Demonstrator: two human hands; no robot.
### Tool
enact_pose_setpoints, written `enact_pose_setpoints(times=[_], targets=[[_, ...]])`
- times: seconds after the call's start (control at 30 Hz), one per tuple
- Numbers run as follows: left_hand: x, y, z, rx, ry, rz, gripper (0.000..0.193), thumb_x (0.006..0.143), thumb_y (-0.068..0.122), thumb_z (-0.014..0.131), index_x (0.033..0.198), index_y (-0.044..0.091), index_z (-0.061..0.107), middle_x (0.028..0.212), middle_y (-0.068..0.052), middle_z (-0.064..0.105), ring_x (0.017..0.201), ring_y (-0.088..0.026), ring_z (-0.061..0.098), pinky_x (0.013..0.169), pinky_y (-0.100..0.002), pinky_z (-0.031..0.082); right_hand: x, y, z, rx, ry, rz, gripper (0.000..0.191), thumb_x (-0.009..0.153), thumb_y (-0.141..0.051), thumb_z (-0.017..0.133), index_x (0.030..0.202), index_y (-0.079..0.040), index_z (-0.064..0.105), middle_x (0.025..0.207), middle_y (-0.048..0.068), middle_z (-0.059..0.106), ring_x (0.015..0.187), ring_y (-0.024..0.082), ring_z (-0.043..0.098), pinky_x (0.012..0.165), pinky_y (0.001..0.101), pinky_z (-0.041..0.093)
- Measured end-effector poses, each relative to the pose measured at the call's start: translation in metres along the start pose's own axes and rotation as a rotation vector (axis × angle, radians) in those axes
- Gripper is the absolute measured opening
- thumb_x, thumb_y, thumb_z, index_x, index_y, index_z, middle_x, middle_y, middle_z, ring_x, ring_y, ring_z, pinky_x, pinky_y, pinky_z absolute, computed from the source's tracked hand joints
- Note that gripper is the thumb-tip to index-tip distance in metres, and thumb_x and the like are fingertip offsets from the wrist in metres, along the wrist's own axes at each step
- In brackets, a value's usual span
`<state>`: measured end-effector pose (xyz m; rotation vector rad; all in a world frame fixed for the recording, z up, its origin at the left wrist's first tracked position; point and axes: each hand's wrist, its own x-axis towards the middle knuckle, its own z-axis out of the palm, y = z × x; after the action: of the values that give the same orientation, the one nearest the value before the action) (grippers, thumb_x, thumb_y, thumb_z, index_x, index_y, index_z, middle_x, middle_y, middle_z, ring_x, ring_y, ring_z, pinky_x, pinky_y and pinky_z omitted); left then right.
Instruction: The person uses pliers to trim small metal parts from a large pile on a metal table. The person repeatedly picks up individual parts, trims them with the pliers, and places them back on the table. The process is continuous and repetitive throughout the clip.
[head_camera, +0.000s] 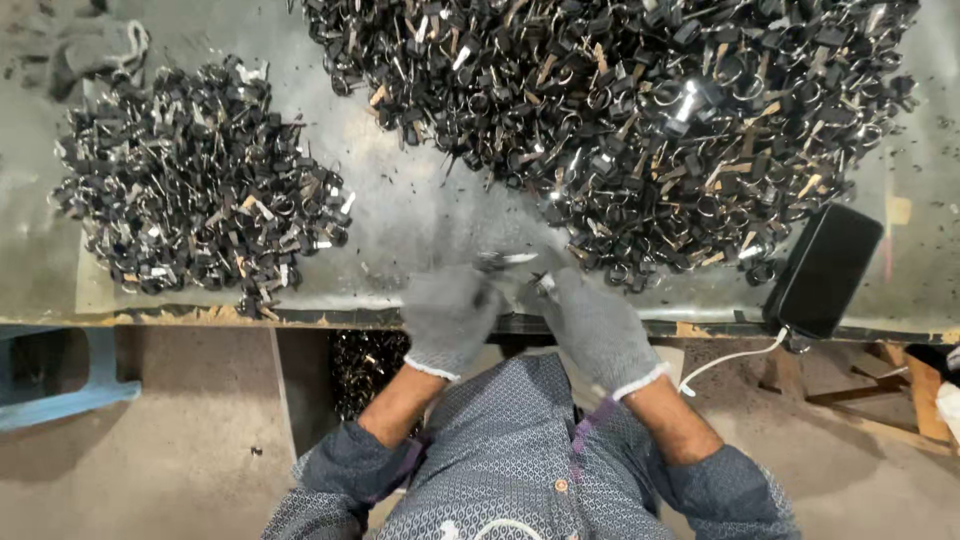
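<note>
Both gloved hands were bunched together at the table (420, 215) edge, about 6 o'clock from the big pile (620, 120). The left hand (447, 315) and the right hand (592, 325) were both closed around one small metal part (512, 262), a shiny bit poking out between the fingers toward 12 o'clock. It was blurry, so I couldn't tell how tight either grip was or which fingers really had it.

What could've gone wrong, as I saw it:

- The part sat right over the table edge. One slip from those knit gloves and it likely would've dropped to the floor (180, 440), where dark scrap already lay under the table.
- The big pile was just beside the right hand at 1 o'clock. A careless elbow could've dragged pieces off the edge.
- The phone (825, 268) at 3 o'clock hung partly over the edge with its cable (722, 362) dangling. A snag probably would've pulled it down.
- The small pile (195, 185) at 10 o'clock sat well apart, so mixing looked unlikely.
</note>
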<state>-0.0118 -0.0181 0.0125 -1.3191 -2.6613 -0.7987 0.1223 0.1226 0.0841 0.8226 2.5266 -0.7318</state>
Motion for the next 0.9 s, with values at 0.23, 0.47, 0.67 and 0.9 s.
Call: enact_pose_setpoints(times=[0.23,0.47,0.67,0.9], targets=[[0.09,-0.01,0.025,-0.174,0.1,-0.085,0.021,0.097,0.023,0.068,0.112,0.008,0.068,0.1,-0.01,0.072,0.094,-0.025,0.067,0.085,-0.043,0.055,0.005,0.0,0.012,-0.112,0.108,-0.051,0.036,0.103,-0.036,0.057,0.11,-0.001,0.061,0.078,0.009,0.069,0.053,0.018,0.066,0.046,0.0364,0.056],[0.054,0.032,-0.006,-0.564,-0.124,0.013,0.032,0.106,0.021,0.065,0.131,0.003,0.061,0.116,-0.016,0.067,0.106,-0.026,0.066,0.083,-0.042,0.058,0.003,0.008,0.01,-0.119,0.112,-0.157,0.024,0.098,-0.024,0.061,0.106,-0.001,0.063,0.085,0.011,0.067,0.052,0.019,0.068,0.048,0.0343,0.058],[0.036,0.034,-0.012,-0.127,-0.509,-0.052,0.035,0.096,0.026,0.067,0.13,0.022,0.068,0.084,-0.008,0.072,0.071,-0.024,0.07,0.065,-0.041,0.054,0.002,0.0,0.002,0.029,0.107,-0.037,0.043,0.102,-0.024,0.055,0.136,0.001,0.047,0.085,0.016,0.069,0.057,0.023,0.071,0.049,0.0401,0.061],[0.037,0.018,-0.009,-0.202,-0.354,0.082,0.022,0.088,0.017,0.07,0.11,0.014,0.07,0.089,-0.008,0.072,0.074,-0.025,0.07,0.065,-0.042,0.055,0.015,0.007,0.008,0.076,0.127,-0.095,0.047,0.099,-0.025,0.061,0.133,0.005,0.047,0.069,0.017,0.07,0.058,0.033,0.072,0.053,0.0447,0.06]])
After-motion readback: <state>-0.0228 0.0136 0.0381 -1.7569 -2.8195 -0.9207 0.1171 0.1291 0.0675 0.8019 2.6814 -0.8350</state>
